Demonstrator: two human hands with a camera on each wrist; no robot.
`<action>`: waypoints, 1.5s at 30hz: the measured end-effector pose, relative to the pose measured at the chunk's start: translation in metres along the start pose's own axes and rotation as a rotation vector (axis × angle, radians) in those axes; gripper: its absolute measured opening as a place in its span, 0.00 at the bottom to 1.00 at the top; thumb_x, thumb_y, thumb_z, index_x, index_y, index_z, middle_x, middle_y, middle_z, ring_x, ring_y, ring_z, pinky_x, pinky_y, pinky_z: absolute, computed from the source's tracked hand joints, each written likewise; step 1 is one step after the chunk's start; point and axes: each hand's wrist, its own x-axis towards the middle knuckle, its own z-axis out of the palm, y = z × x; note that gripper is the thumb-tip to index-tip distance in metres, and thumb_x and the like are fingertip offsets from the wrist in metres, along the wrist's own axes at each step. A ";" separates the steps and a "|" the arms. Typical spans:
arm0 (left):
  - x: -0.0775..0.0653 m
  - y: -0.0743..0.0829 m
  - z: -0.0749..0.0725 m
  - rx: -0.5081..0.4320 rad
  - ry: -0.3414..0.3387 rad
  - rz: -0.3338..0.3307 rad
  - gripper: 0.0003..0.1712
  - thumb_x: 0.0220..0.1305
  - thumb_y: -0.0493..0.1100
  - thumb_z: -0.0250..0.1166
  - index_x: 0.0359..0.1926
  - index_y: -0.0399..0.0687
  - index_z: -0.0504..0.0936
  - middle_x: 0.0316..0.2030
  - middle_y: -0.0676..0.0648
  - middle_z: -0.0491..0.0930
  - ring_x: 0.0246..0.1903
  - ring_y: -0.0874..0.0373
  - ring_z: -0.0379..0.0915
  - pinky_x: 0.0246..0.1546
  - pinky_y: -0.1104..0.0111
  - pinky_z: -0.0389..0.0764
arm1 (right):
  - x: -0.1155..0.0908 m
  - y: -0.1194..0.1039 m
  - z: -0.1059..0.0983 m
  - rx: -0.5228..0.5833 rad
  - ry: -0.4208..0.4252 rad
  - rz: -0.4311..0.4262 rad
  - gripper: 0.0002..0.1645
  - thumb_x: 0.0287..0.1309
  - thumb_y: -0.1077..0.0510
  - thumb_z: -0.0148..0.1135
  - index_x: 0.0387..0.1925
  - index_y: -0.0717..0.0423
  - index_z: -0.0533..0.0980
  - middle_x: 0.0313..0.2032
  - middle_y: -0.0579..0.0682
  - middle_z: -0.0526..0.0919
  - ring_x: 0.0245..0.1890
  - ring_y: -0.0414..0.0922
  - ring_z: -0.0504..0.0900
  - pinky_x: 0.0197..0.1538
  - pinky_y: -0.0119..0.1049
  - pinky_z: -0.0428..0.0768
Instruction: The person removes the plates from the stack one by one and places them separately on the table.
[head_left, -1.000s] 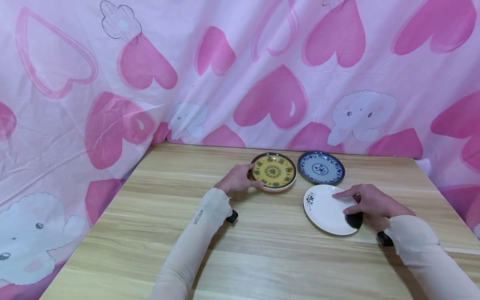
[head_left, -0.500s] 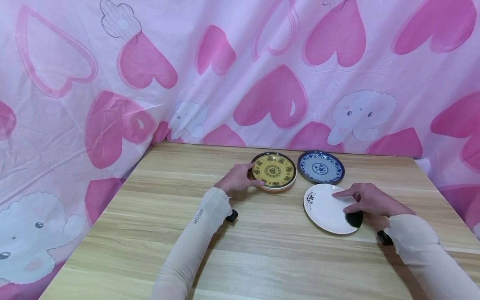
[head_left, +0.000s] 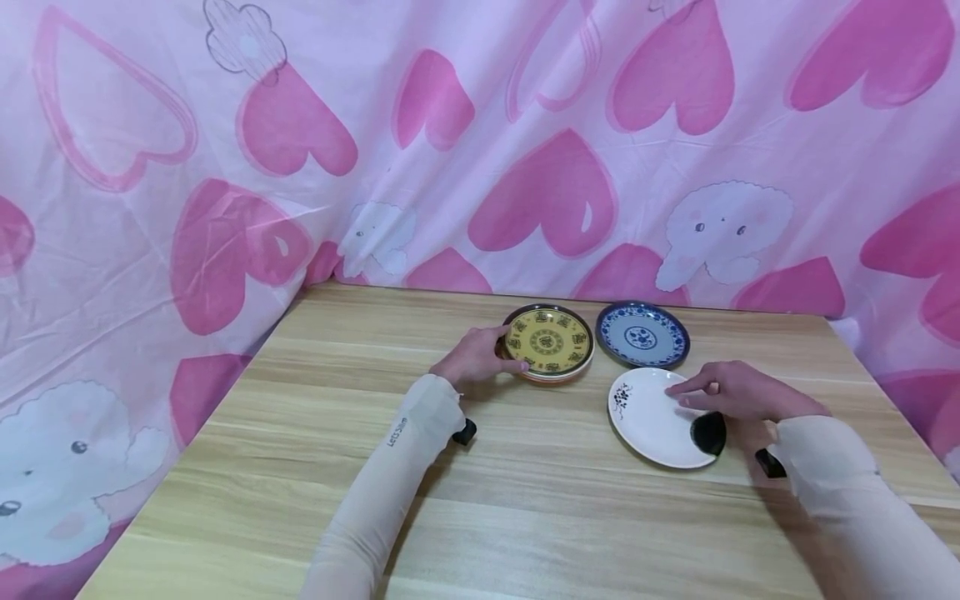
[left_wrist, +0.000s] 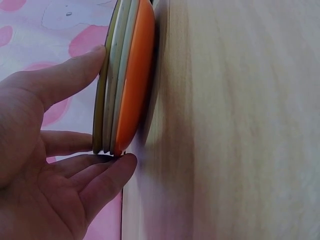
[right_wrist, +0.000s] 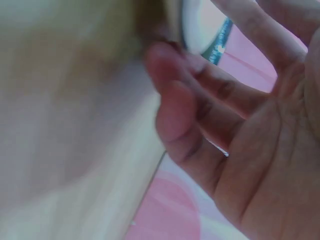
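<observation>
On the table, a stack of plates (head_left: 546, 340) has a yellow dark-patterned plate on top and, in the left wrist view, an orange plate (left_wrist: 139, 70) at the bottom. My left hand (head_left: 474, 357) holds the stack at its left edge, thumb on the top rim and the other fingers along the side. A white plate (head_left: 651, 429) with a black patch and a small flower print lies flat to the right. Over its right part is my right hand (head_left: 738, 390), index finger stretched out and thumb overlapping the plate. In the right wrist view its other fingers (right_wrist: 175, 112) bend loosely.
Behind the white plate lies a blue-and-white floral plate (head_left: 642, 335), just right of the stack. All stand on a wood-grain table (head_left: 525, 500). A pink heart-print curtain (head_left: 450, 167) hangs along the back and left edges.
My right hand has lifted slightly, its thumb drawing up and away from the white plate's black patch. The left hand and the plates look the same.
</observation>
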 end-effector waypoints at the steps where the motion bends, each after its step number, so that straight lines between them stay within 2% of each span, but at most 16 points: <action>1: 0.000 0.001 0.000 0.000 0.001 -0.003 0.52 0.58 0.59 0.73 0.77 0.48 0.60 0.65 0.41 0.76 0.62 0.51 0.72 0.68 0.58 0.73 | 0.001 -0.001 -0.003 -0.015 -0.017 -0.001 0.23 0.61 0.42 0.67 0.55 0.45 0.84 0.45 0.55 0.86 0.40 0.44 0.76 0.42 0.40 0.78; 5: -0.001 0.002 -0.001 0.010 -0.002 -0.007 0.52 0.58 0.59 0.73 0.77 0.48 0.59 0.65 0.41 0.75 0.62 0.51 0.72 0.67 0.58 0.73 | 0.004 -0.004 -0.012 -0.039 -0.053 0.005 0.25 0.60 0.40 0.67 0.55 0.44 0.83 0.49 0.57 0.87 0.41 0.44 0.78 0.42 0.40 0.80; 11: 0.000 0.002 -0.002 0.014 0.000 -0.002 0.52 0.58 0.59 0.73 0.77 0.48 0.59 0.66 0.41 0.75 0.63 0.50 0.72 0.68 0.58 0.73 | 0.010 -0.013 -0.021 -0.091 -0.032 0.049 0.40 0.54 0.33 0.69 0.62 0.51 0.79 0.42 0.51 0.86 0.39 0.46 0.79 0.40 0.39 0.81; 14: 0.000 0.001 -0.001 0.010 0.002 0.002 0.52 0.58 0.59 0.73 0.77 0.48 0.59 0.66 0.41 0.75 0.64 0.49 0.72 0.69 0.57 0.72 | 0.015 -0.019 -0.026 -0.094 -0.012 0.074 0.43 0.54 0.32 0.69 0.63 0.55 0.77 0.41 0.53 0.85 0.38 0.47 0.79 0.38 0.38 0.80; 16: 0.000 0.000 -0.001 0.014 0.003 0.013 0.52 0.58 0.59 0.73 0.76 0.48 0.60 0.64 0.41 0.76 0.63 0.49 0.72 0.68 0.57 0.73 | 0.019 -0.023 -0.028 -0.091 0.001 0.076 0.44 0.54 0.33 0.70 0.63 0.56 0.76 0.41 0.53 0.85 0.38 0.47 0.79 0.39 0.39 0.81; 20: 0.000 0.000 0.000 0.022 0.017 0.039 0.52 0.57 0.58 0.74 0.76 0.48 0.60 0.62 0.41 0.78 0.63 0.48 0.73 0.67 0.55 0.73 | 0.025 -0.031 -0.030 -0.095 0.031 0.018 0.40 0.57 0.37 0.69 0.63 0.58 0.76 0.38 0.50 0.86 0.38 0.46 0.79 0.41 0.41 0.82; 23: 0.000 0.000 -0.001 0.020 0.027 0.048 0.54 0.56 0.58 0.75 0.77 0.48 0.58 0.62 0.40 0.77 0.64 0.46 0.72 0.69 0.54 0.72 | 0.031 -0.037 -0.029 -0.091 0.068 -0.032 0.35 0.60 0.41 0.68 0.61 0.59 0.77 0.38 0.51 0.87 0.37 0.45 0.81 0.40 0.42 0.83; 31: 0.001 0.000 -0.002 0.011 0.029 0.042 0.54 0.56 0.57 0.75 0.77 0.50 0.58 0.60 0.41 0.79 0.62 0.48 0.73 0.67 0.55 0.73 | 0.050 -0.056 -0.027 0.077 0.148 -0.043 0.29 0.66 0.49 0.63 0.63 0.59 0.75 0.46 0.60 0.85 0.34 0.44 0.82 0.36 0.36 0.84; 36: 0.001 -0.001 -0.003 0.003 0.026 0.039 0.54 0.55 0.57 0.75 0.77 0.51 0.59 0.60 0.41 0.79 0.63 0.47 0.73 0.68 0.54 0.72 | 0.064 -0.069 -0.019 0.161 0.232 -0.060 0.31 0.64 0.53 0.64 0.64 0.63 0.72 0.45 0.62 0.84 0.32 0.44 0.83 0.34 0.32 0.81; 40: 0.001 -0.001 -0.002 0.015 0.025 0.042 0.55 0.55 0.58 0.76 0.77 0.51 0.59 0.63 0.41 0.78 0.65 0.46 0.71 0.70 0.53 0.70 | 0.072 -0.080 -0.013 0.233 0.265 -0.044 0.32 0.62 0.56 0.65 0.64 0.63 0.71 0.45 0.62 0.86 0.35 0.44 0.86 0.38 0.33 0.81; 45: 0.002 0.001 -0.002 0.008 0.025 0.044 0.55 0.55 0.58 0.75 0.78 0.53 0.57 0.62 0.41 0.78 0.64 0.47 0.72 0.69 0.53 0.71 | 0.079 -0.087 -0.006 0.369 0.233 -0.051 0.32 0.63 0.62 0.63 0.67 0.65 0.68 0.50 0.67 0.85 0.41 0.48 0.88 0.46 0.41 0.86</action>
